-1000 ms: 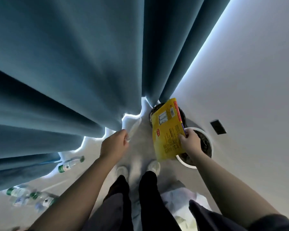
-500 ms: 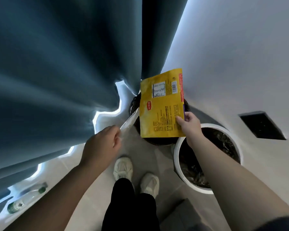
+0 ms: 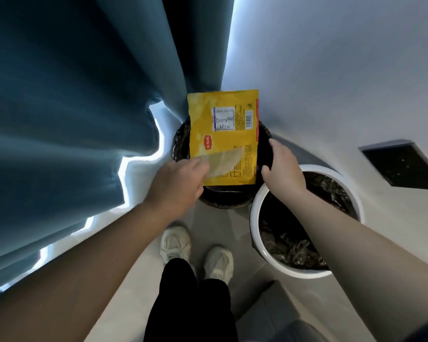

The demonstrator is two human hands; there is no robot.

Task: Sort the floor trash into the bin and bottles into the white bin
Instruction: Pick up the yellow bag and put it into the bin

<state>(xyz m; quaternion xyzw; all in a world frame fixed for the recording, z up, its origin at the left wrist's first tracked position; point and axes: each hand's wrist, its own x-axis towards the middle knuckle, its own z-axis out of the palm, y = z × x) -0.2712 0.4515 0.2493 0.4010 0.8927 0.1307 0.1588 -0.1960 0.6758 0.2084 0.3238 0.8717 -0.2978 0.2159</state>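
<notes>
A yellow snack packet (image 3: 223,134) hangs flat over the dark bin (image 3: 223,202), which has a black liner and stands against the curtain. My right hand (image 3: 283,169) is at the packet's lower right corner with fingers spread; the thumb tip just meets the packet's edge. My left hand (image 3: 176,183) is pinched on a clear plastic wrapper (image 3: 224,164) that overlaps the packet's lower part above the same bin. The white bin (image 3: 253,218), also lined in black, stands to the right under my right forearm. No bottles are in sight.
Blue curtains (image 3: 72,107) hang along the left, with light showing under their hem. A white wall (image 3: 344,70) with a dark wall plate (image 3: 403,164) closes the right. My white shoes (image 3: 195,255) stand just before the bins. A grey box (image 3: 269,307) lies lower right.
I have stepped closer and the bins fill more of the view. Both hands have moved forward over the dark bin, and my right hand's fingers have spread off the yellow packet.
</notes>
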